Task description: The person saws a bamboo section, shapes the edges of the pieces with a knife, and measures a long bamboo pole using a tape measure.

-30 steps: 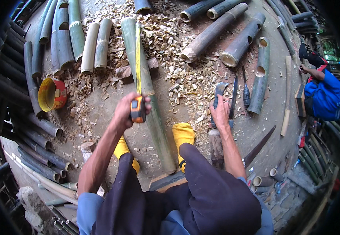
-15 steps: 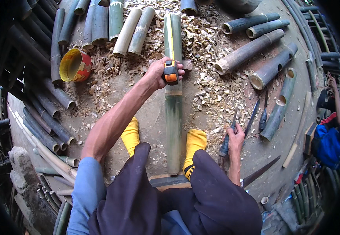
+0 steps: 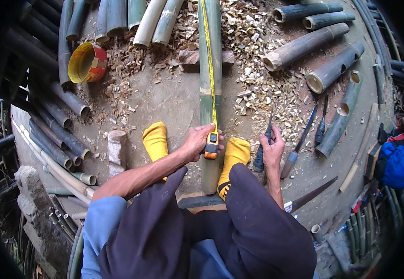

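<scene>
A long green bamboo pole (image 3: 205,100) lies lengthwise in front of me, its near end between my yellow-socked feet. My left hand (image 3: 197,143) is closed around an orange-and-black tape measure (image 3: 211,145) over the pole. Its yellow blade (image 3: 207,37) runs out along the pole toward the far end, past the picture's top edge. My right hand (image 3: 272,149) is low at the right, thumb and forefinger apart, close beside a pointed tool with a dark wrapped handle (image 3: 258,159). Whether it touches that handle I cannot tell.
A wooden block (image 3: 190,57) lies under the pole. Wood chips (image 3: 253,79) cover the ground beyond. Cut bamboo pieces (image 3: 334,67) lie on both sides, and a red-yellow bucket (image 3: 100,65) at the left. A knife (image 3: 299,139) and a saw blade (image 3: 316,194) lie at right.
My left hand has drawn the tape measure toward me along the pole, and more yellow blade shows. The view has shifted nearer. My right hand has moved slightly upward beside the dark-handled tool.
</scene>
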### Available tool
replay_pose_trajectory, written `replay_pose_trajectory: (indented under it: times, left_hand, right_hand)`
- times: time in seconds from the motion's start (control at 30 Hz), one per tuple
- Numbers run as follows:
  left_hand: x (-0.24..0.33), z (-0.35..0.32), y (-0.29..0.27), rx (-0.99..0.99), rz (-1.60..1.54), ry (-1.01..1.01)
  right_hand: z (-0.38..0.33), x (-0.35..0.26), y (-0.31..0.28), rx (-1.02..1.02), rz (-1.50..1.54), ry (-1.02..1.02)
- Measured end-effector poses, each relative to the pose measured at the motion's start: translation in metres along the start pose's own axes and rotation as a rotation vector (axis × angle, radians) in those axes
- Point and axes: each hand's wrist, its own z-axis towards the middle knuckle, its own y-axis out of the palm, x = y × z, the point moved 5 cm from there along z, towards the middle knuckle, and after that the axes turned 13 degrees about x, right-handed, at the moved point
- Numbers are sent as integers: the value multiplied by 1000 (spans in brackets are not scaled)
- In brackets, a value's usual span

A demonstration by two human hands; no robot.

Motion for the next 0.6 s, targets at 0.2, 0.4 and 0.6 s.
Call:
replay_pose_trajectory:
  times: [0.2, 0.4, 0.6]
  left_hand:
    - [1, 5, -3, 33, 49, 39]
    - [-6, -1, -6, 5, -8, 59]
    - [-31, -16, -11, -64, 103, -143]
  right_hand:
    - [-7, -3, 10, -64, -51, -91]
    - [-14, -5, 13, -123, 8, -25]
    - [-16, -13, 14, -124, -157, -172]
